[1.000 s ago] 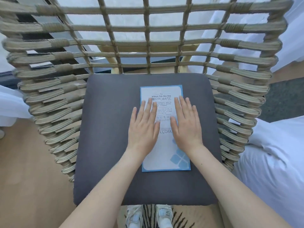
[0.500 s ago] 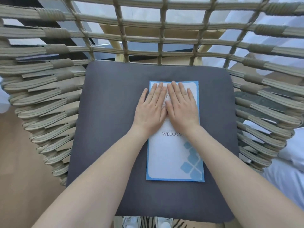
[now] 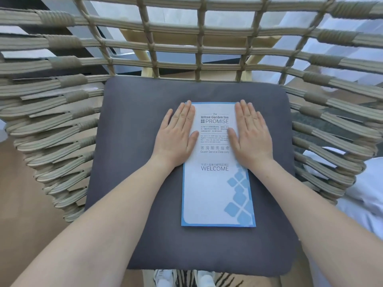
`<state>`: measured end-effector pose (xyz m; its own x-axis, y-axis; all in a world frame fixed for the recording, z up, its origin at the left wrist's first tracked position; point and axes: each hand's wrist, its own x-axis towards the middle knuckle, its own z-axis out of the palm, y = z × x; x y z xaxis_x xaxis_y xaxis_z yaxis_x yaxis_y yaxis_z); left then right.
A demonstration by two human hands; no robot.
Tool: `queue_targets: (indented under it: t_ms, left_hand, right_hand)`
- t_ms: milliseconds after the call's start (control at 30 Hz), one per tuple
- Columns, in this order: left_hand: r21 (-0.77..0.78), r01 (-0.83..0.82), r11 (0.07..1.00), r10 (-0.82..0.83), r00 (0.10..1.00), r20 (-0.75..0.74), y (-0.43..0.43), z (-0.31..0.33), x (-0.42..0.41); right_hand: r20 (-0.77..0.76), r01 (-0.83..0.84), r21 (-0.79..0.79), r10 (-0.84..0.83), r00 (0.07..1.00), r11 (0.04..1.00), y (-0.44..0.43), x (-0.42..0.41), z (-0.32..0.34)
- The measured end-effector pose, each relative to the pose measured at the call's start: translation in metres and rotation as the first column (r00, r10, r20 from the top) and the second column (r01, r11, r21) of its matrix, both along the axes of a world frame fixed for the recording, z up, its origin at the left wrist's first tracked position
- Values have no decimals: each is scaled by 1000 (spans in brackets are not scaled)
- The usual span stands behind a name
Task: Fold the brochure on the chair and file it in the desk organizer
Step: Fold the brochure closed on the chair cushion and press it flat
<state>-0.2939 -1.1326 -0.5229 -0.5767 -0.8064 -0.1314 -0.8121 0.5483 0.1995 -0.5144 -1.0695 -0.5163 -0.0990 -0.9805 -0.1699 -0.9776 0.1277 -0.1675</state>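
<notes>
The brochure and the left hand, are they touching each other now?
Touching. The head view shows the left hand lying flat with fingers and thumb over the left edge of the brochure.

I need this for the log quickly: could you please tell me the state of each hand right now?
Left hand: open, flat, palm down on the brochure's left edge, holding nothing.
Right hand: open, flat on its right edge, holding nothing.

Half a second ago the hands lay side by side, touching, at the middle of the brochure's [image 3: 215, 183] upper half. Now they have slid apart: the left hand [image 3: 176, 137] lies flat over the left edge, the right hand [image 3: 251, 135] over the right edge, uncovering the printed "PROMISE" heading between them.
</notes>
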Motion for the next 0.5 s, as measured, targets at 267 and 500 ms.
queue_targets:
  t_ms: [267, 500]
  left_hand:
    - [-45, -40, 998, 38, 998, -44, 28, 55, -4]
    - [44, 30, 999, -27, 998, -57, 150, 46, 10]
  right_hand:
    - [43, 25, -63, -22, 999, 998, 13, 13, 58]
    - [160, 2, -42, 4, 987, 999, 118, 81, 60]
